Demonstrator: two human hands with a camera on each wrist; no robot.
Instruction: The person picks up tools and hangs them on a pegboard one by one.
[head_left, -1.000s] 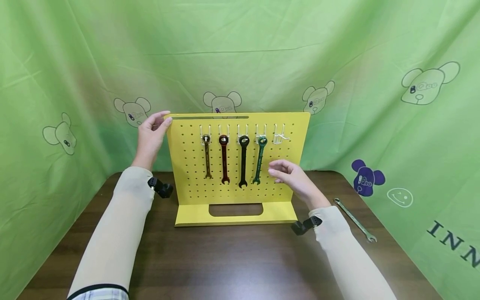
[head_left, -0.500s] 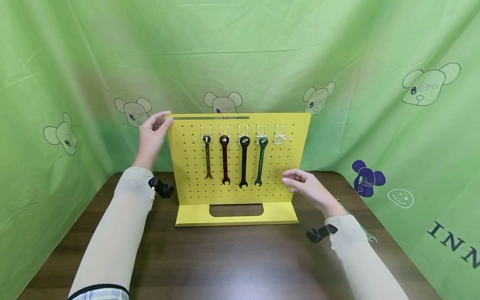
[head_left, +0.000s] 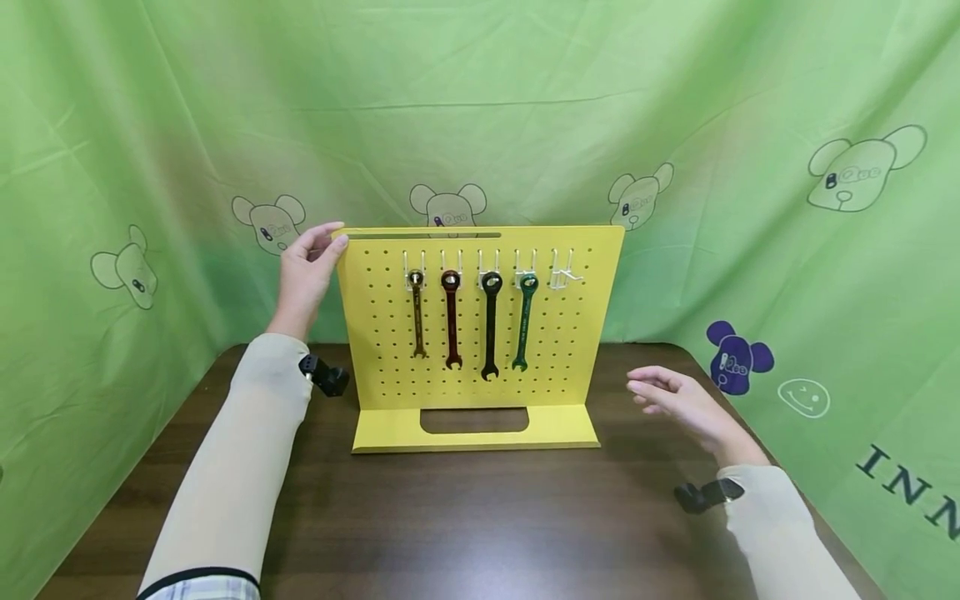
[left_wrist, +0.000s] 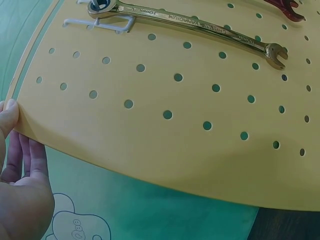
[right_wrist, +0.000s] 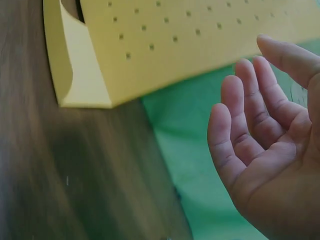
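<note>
My left hand (head_left: 303,271) pinches the top left corner of the yellow pegboard (head_left: 468,392), thumb in front and fingers behind, as the left wrist view shows. From white hooks on the board hang a gold combination wrench (head_left: 418,321), a red one (head_left: 452,325), a black one (head_left: 491,329) and a green one (head_left: 525,325). The hook (head_left: 562,275) at the far right bears nothing. My right hand (head_left: 686,404) is to the right of the board, above the table, with loosely bent fingers and nothing in them. The loose wrench seen earlier is hidden by the right hand and arm.
The board stands on a dark brown wooden table (head_left: 465,517), its foot pointing toward me. A green cloth (head_left: 480,100) printed with bear heads hangs behind and on both sides. Each wrist wears a small black camera.
My right hand has moved away from the board to the right and down, and its arm now covers the loose wrench on the table. The left hand stays on the board's corner.
</note>
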